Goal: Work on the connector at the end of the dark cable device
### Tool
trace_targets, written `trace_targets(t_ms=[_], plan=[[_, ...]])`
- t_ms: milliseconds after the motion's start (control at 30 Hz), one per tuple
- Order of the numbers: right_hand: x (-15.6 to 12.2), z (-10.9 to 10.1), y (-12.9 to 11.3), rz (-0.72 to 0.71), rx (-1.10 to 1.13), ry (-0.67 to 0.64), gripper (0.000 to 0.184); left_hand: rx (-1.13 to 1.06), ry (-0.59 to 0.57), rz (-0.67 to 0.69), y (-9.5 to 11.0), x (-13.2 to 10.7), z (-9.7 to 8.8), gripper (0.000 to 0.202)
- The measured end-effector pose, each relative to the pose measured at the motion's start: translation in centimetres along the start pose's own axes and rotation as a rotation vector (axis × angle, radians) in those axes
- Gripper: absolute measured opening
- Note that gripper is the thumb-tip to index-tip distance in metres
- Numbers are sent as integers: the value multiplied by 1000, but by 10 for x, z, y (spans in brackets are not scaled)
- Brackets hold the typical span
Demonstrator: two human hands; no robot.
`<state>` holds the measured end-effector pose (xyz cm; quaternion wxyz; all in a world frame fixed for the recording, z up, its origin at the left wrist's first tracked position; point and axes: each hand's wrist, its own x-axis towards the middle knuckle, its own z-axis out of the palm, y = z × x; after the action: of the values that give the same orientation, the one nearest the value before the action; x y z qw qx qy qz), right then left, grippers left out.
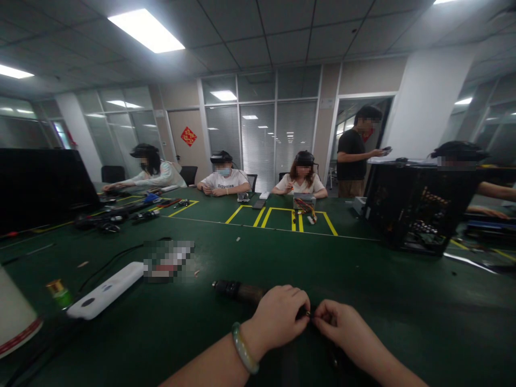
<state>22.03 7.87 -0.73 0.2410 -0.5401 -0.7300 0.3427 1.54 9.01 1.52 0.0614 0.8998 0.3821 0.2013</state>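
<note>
Over a dark green surface (282,258), our left hand (280,316) and right hand (341,327) pinch a tiny metallic piece (308,313); a black-brown cylindrical tool (244,292) lies beyond the left.

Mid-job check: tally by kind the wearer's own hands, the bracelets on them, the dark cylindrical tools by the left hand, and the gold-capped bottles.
Hands: 2 (left hand, right hand)
Bracelet: 1
Dark cylindrical tool: 1
Gold-capped bottle: 1
Total: 5

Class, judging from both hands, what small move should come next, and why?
Perhaps the right hand should adjust the small shiny piece while the left hand steadies it: both hands' fingertips are right at it, though details are unclear.
</note>
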Motion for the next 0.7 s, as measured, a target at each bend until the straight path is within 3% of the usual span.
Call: trace_targets(t_ms=[700], plan=[[0,1,2,-6,16,-17,11,2,7,-5,-2,0,2,15]])
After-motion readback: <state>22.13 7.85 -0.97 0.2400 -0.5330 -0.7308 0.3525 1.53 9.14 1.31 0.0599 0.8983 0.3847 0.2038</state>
